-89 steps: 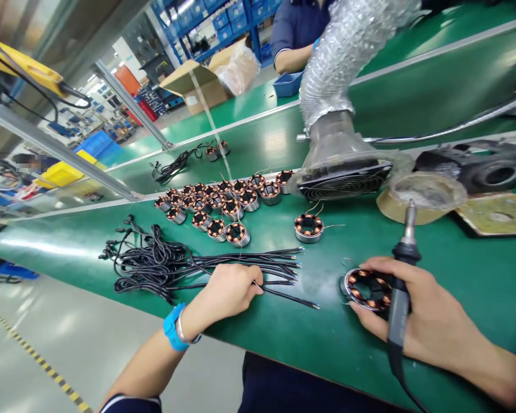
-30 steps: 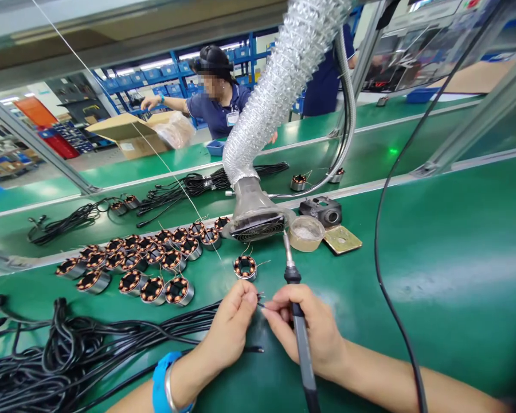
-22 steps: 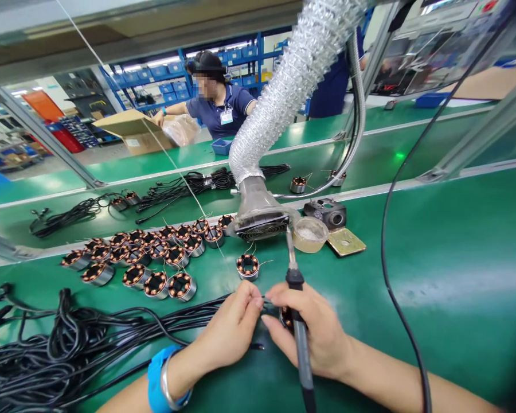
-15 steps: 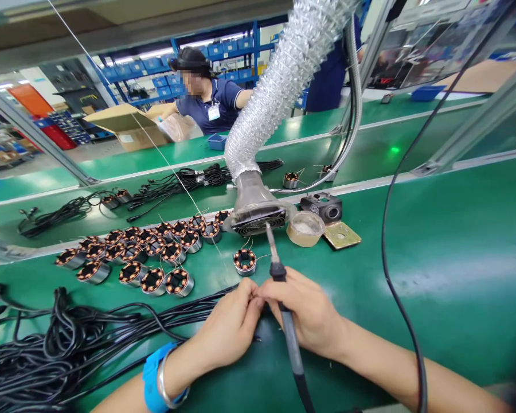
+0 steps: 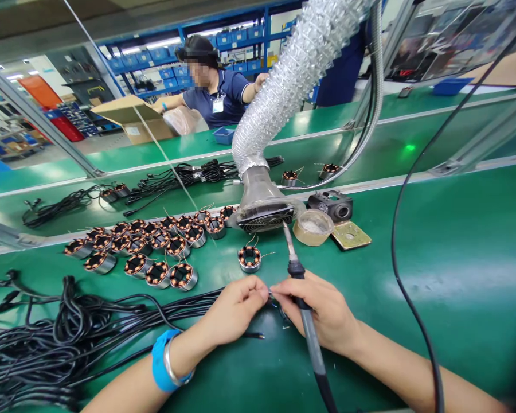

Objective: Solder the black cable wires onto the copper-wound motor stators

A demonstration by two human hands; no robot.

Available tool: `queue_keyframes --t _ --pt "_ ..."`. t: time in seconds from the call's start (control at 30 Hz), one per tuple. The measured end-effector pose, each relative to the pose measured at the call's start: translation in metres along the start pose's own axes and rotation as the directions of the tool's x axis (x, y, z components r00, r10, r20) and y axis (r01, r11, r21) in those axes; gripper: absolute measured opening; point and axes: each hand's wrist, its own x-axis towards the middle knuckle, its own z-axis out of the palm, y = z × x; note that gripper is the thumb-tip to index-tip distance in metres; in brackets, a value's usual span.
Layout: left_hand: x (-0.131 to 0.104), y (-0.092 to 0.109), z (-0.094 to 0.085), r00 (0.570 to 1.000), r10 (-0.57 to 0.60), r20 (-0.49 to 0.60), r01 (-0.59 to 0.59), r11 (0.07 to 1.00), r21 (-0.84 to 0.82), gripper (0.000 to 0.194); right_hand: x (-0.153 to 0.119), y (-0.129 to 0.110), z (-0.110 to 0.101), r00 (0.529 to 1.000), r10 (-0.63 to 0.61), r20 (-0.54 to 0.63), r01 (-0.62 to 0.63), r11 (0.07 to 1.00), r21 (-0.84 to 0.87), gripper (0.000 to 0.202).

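My right hand [image 5: 327, 312] is closed around the grey handle of a soldering iron [image 5: 310, 332], whose tip points up toward the fume hood. Its thumb and forefinger also pinch near a cable's thin wire ends [image 5: 278, 307]. My left hand [image 5: 236, 307] is closed, thumb against forefinger, on the same cable end; the grip itself is mostly hidden by the fingers. Under my left wrist runs a bundle of black cables [image 5: 184, 308], one bare end sticking out beside the hand. Just beyond my hands sits a single copper-wound motor stator [image 5: 249, 260] with loose wire leads.
Several more stators [image 5: 157, 274] stand in rows to the left. A fume hood [image 5: 262, 212] on a silver duct [image 5: 279, 92] hangs ahead. Right of it are a round tub [image 5: 313, 229], a black soldering stand [image 5: 333, 205] and a sponge pad [image 5: 351, 236]. A co-worker [image 5: 223, 97] sits opposite beside a carton [image 5: 141, 123].
My fingertips have drawn slightly apart, and thin wires now show between and below them. The soldering iron stays in my right hand. The view has shifted a little to the left.
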Motion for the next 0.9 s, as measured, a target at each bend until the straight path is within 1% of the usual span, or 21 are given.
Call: queue_keyframes --t 0.07,0.13,0.23,0.3,0.37,0.43,0.47,0.53,0.57,0.7,0.8,0.9 --pt "0.005 -0.004 0.000 0.999 0.022 -0.040 -0.023 0.999 -0.031 0.023 0.000 0.001 0.000 1.000 -0.003 -0.012 0.003 1.000 -0.011 0.025" --pt "0.009 -0.007 0.000 0.994 0.041 -0.097 -0.042 0.999 -0.015 0.020 0.001 0.001 -0.003 1.000 0.020 -0.004 -0.020 1.000 -0.014 0.024" --pt "0.013 -0.008 0.001 0.987 0.045 -0.151 -0.040 0.999 0.035 0.016 0.000 -0.003 -0.015 0.994 0.105 -0.033 -0.105 0.994 -0.020 0.027" --pt "0.013 -0.008 0.002 0.984 0.043 -0.171 -0.032 0.997 0.067 0.016 -0.003 -0.009 -0.024 0.977 0.191 -0.093 -0.192 0.981 -0.006 0.033" --pt "0.014 -0.006 0.004 0.981 0.039 -0.190 -0.021 0.995 0.097 0.018 -0.007 -0.015 -0.031 0.955 0.253 -0.158 -0.253 0.967 0.018 0.041" --pt "0.015 -0.004 0.005 0.977 0.043 -0.207 -0.017 0.992 0.127 0.020 -0.011 -0.021 -0.036 0.939 0.263 -0.221 -0.263 0.964 0.032 0.047" --pt "0.016 -0.003 0.006 0.976 0.050 -0.213 -0.019 0.989 0.145 0.020 -0.013 -0.022 -0.037 0.934 0.262 -0.245 -0.263 0.964 0.027 0.047" --pt "0.018 -0.001 0.005 0.973 0.073 -0.220 -0.033 0.983 0.183 0.020 -0.016 -0.023 -0.039 0.920 0.264 -0.290 -0.266 0.963 0.032 0.040" --pt "0.019 0.000 0.005 0.972 0.086 -0.220 -0.041 0.979 0.201 0.020 -0.017 -0.022 -0.040 0.907 0.284 -0.311 -0.282 0.958 0.053 0.035" --pt "0.020 0.005 0.004 0.968 0.111 -0.223 -0.050 0.964 0.262 0.021 -0.025 -0.015 -0.039 0.829 0.431 -0.356 -0.388 0.902 0.188 0.019" --pt "0.017 0.007 0.006 0.968 0.108 -0.227 -0.037 0.955 0.295 0.021 -0.030 -0.011 -0.037 0.791 0.494 -0.361 -0.444 0.870 0.216 0.013" --pt "0.015 0.008 0.007 0.967 0.104 -0.232 -0.027 0.949 0.313 0.022 -0.032 -0.009 -0.036 0.776 0.534 -0.336 -0.478 0.845 0.238 0.013"
